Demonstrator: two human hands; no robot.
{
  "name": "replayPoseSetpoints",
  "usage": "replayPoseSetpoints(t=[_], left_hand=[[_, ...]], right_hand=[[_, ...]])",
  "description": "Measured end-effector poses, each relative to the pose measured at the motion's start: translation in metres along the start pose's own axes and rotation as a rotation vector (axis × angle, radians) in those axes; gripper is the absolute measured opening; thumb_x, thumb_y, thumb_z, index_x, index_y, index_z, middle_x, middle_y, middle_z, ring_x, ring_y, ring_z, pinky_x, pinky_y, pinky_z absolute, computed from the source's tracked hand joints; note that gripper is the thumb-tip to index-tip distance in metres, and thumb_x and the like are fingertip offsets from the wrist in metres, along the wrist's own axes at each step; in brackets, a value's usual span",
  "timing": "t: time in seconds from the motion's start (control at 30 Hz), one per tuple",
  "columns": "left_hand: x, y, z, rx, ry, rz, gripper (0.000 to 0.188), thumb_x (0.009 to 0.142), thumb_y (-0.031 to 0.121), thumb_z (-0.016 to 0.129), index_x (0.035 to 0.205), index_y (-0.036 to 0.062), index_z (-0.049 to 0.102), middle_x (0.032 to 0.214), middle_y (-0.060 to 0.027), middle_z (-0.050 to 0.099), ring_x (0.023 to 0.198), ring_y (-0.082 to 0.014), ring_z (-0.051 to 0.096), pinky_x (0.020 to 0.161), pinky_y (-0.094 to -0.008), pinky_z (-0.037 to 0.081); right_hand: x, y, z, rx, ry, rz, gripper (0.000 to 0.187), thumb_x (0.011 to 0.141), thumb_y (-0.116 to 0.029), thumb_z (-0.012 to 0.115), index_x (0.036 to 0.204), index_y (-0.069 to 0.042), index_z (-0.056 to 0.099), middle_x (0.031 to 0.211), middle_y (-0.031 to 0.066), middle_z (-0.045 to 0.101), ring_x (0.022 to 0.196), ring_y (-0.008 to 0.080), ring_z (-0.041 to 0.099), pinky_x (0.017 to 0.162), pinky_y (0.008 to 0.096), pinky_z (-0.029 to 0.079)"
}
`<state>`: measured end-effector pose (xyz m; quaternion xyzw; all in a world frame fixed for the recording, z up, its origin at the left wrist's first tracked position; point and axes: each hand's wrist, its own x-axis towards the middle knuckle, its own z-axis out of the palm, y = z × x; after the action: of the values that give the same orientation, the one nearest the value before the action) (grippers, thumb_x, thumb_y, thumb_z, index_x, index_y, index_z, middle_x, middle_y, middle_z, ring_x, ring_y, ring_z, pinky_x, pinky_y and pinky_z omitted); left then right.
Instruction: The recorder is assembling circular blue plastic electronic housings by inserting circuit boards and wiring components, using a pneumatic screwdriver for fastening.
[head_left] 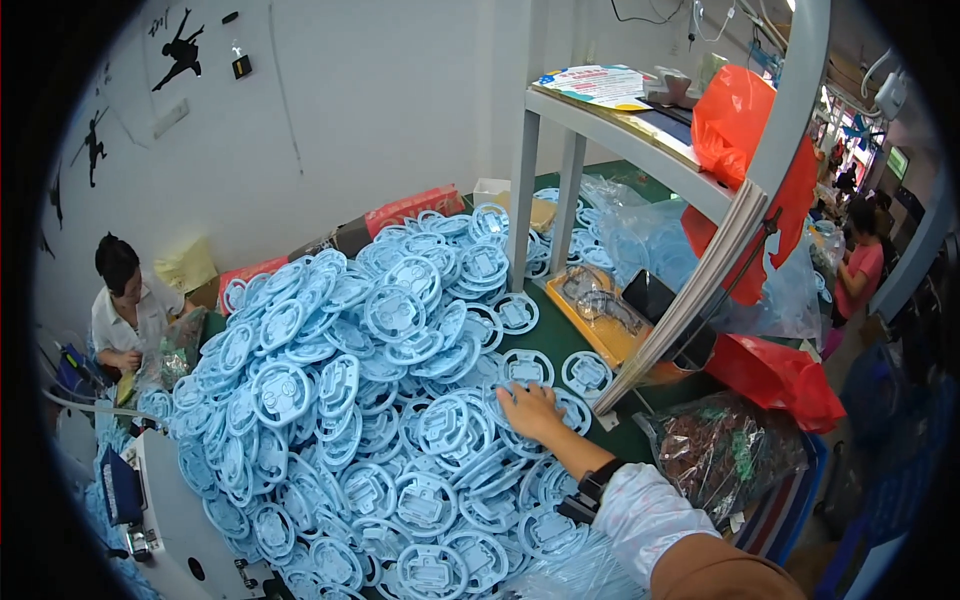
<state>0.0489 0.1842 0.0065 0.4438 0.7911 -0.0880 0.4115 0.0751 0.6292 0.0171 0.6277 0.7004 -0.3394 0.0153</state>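
Observation:
A large heap of light blue round plastic parts (395, 312), ring-shaped with moulded centres, covers the green table. My right hand (530, 410) reaches in from the lower right and rests on parts at the heap's right side. Its fingers are spread over a blue ring (572, 412), and none of them visibly wraps round it. A dark band (588, 490) circles my right wrist. Near the fingertips lie single flat parts, one (526, 368) just beyond them and another (587, 374) to the right. My left hand does not show.
A grey shelf frame (625, 120) stands at the right, its slanting post (690, 290) near my hand. Beside it are a yellow tray (590, 315), red bags (775, 375) and a clear bag of dark pieces (720, 445). A person (130, 300) sits far left, beyond a white machine (180, 520).

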Motion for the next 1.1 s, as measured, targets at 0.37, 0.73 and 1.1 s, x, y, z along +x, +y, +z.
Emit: replayPoseSetpoints(t=[0.37,0.73,1.1], left_hand=[[-0.006,0.003,0.003,0.008,0.072,0.046,0.105,0.073,0.042,0.067,0.142,-0.0021,0.0,0.147,-0.0264,-0.007,0.134,-0.0469,-0.004,0.098,-0.0664,0.007],[-0.002,-0.012,0.024,-0.021,0.235,0.067,0.117,0.061,0.044,0.077,0.143,0.0025,0.004,0.148,-0.0209,-0.001,0.136,-0.0409,0.002,0.101,-0.064,0.013],[-0.031,0.03,0.024,-0.178,0.364,-0.055,0.095,0.075,0.039,0.069,0.142,0.0021,0.012,0.148,-0.0196,0.005,0.136,-0.0386,0.008,0.105,-0.0583,0.012]], right_hand=[[0.046,0.049,-0.011,-0.129,0.232,0.224,0.072,0.087,-0.056,0.035,0.137,-0.004,0.031,0.133,0.0297,0.037,0.124,0.0427,0.037,0.101,0.0486,0.03],[-0.082,0.056,-0.007,0.173,0.235,-0.659,0.037,0.086,-0.03,0.054,0.109,-0.002,0.059,0.129,0.0288,0.04,0.117,0.043,0.041,0.098,0.0442,0.034],[-0.164,0.091,-0.021,0.118,-0.068,-0.937,0.037,0.081,-0.027,0.061,0.11,-0.005,0.059,0.128,0.029,0.042,0.115,0.0424,0.045,0.097,0.0444,0.036]])
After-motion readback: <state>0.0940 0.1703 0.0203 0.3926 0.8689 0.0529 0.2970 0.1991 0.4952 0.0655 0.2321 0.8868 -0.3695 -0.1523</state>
